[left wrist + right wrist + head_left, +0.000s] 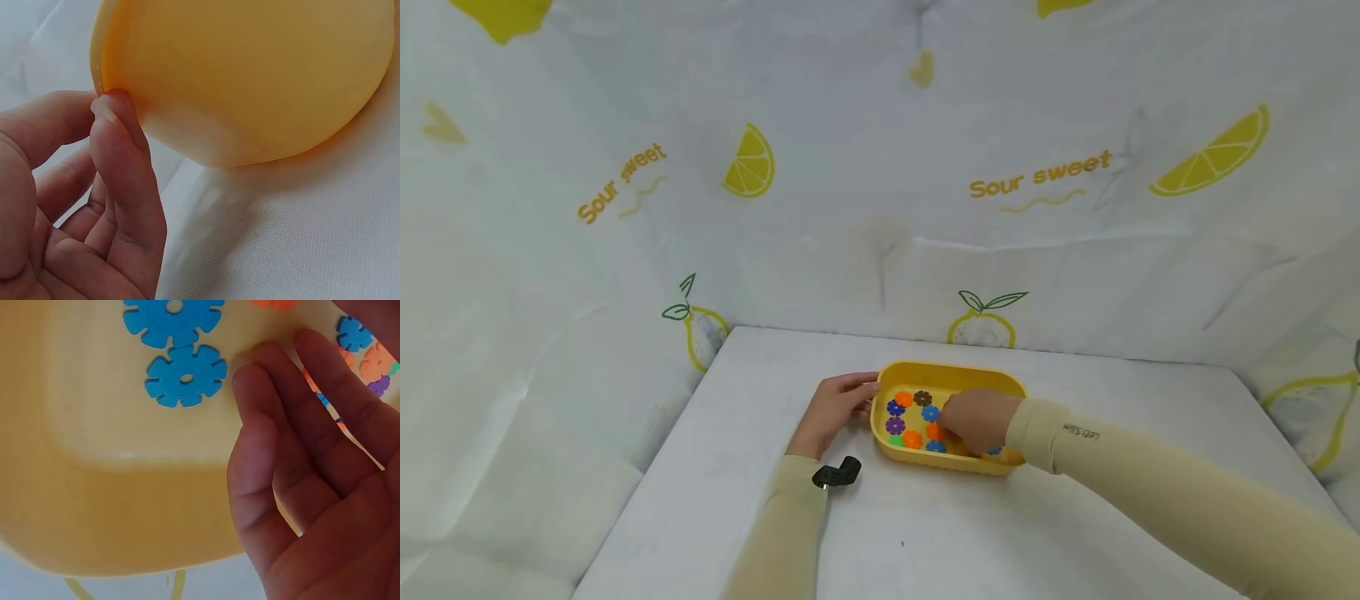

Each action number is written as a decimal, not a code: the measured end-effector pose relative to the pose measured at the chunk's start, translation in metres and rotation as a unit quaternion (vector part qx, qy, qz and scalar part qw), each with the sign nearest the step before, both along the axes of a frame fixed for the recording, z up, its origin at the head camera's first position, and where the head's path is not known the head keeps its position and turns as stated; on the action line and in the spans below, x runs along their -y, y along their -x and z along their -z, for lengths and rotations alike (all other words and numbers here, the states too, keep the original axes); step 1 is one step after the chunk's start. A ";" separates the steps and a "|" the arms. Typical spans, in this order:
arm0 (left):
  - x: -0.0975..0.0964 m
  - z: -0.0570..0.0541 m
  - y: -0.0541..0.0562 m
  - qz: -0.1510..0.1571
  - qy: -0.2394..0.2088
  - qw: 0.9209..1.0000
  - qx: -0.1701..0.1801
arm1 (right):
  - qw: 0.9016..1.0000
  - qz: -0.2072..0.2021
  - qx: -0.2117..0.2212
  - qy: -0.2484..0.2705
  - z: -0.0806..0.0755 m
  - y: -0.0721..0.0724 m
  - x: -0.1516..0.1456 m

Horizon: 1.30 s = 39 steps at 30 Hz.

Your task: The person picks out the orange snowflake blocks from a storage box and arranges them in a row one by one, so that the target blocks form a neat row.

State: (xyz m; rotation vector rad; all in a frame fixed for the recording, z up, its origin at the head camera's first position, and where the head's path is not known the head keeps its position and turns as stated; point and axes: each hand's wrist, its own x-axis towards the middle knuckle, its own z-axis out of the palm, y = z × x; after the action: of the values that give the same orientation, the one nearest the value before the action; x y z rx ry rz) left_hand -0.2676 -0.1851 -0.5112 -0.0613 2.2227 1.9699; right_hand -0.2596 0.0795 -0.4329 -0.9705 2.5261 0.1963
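On the table [925,533] stands a yellow tray [951,379], its rim pinched by the left hand [835,408]. Inside, the right hand [981,419] is relaxed, narrow, seemingly empty. Notched discs [895,426] there seem to me light, stiff; pinch their edges.

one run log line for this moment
left hand: pinches tray rim | right hand: in tray, grip unclear | discs: mixed colours, in tray
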 end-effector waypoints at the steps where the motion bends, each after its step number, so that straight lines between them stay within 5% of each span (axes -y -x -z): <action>1: 0.000 0.000 0.000 0.000 0.000 1.000 0.000 | 1.000 -0.001 -0.002 -0.002 0.000 0.000 0.000; 28: -0.003 -0.005 -0.002 -0.004 -0.002 1.000 0.007 | 1.000 -0.003 -0.021 -0.011 0.003 0.004 -0.001; 34: -0.005 -0.004 0.000 -0.003 -0.002 1.000 0.006 | 0.997 0.060 0.025 0.032 -0.001 0.009 -0.007; 39: -0.005 -0.002 0.000 -0.010 0.005 1.000 0.007 | 0.992 0.070 0.045 0.091 -0.012 0.017 -0.018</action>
State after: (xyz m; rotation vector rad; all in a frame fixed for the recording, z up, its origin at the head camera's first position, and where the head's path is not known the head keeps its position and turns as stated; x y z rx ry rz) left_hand -0.2677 -0.1805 -0.5096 -0.0990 2.2317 1.9634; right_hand -0.2764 0.0978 -0.4207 -0.8416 2.5490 -0.1187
